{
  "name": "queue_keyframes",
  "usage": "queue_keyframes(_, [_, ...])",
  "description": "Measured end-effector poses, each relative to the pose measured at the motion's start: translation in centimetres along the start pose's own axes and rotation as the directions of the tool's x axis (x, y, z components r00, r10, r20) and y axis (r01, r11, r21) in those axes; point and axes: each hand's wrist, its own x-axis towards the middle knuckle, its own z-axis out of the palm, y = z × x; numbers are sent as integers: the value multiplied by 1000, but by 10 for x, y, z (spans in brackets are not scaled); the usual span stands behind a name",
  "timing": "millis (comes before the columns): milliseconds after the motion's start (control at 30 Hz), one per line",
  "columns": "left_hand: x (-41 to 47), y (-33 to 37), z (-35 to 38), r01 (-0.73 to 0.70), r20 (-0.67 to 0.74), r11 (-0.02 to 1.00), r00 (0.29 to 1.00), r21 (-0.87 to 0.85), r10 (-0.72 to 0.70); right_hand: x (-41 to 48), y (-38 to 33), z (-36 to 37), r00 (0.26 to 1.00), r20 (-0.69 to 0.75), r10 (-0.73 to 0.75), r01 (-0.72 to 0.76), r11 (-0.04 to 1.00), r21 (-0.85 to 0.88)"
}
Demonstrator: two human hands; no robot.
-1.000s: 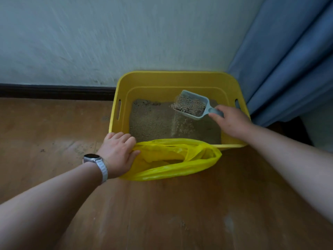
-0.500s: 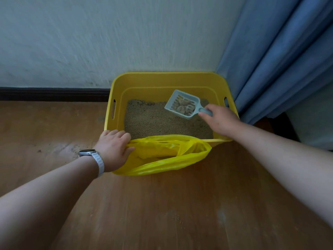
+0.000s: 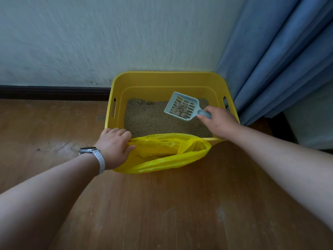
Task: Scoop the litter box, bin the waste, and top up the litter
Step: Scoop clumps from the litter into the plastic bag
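Scoop [image 3: 182, 107] sat over litter [image 3: 147, 120], right side of yellow litter box [image 3: 167, 75], few clumps [image 3: 181, 110] inside. Right grip [image 3: 220, 122] curled round scoop handle. Left grip [image 3: 113, 147] pinched rim of yellow bag [image 3: 162, 160], lying against box's near side on floor [image 3: 162, 213]. Curtain [image 3: 281, 60] far right.

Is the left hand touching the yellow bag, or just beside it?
Touching. The head view shows the left hand pinching the rim of the yellow bag between thumb and fingers, holding it open.
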Motion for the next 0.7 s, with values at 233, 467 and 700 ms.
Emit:
queue_keyframes(233, [1,-2,-3,-2,47,999,999,-51,4,-18,-16,4,992,44,-120,118,991,59])
queue_keyframes(467, [1,-2,-6,2,69,999,998,-53,2,-32,-32,10,930,43,-366,368,926,-89])
queue_keyframes(700, [3,0,-9,12,85,999,996,-34,-9,-38,-29,23,779,-20,-627,580,733,-355])
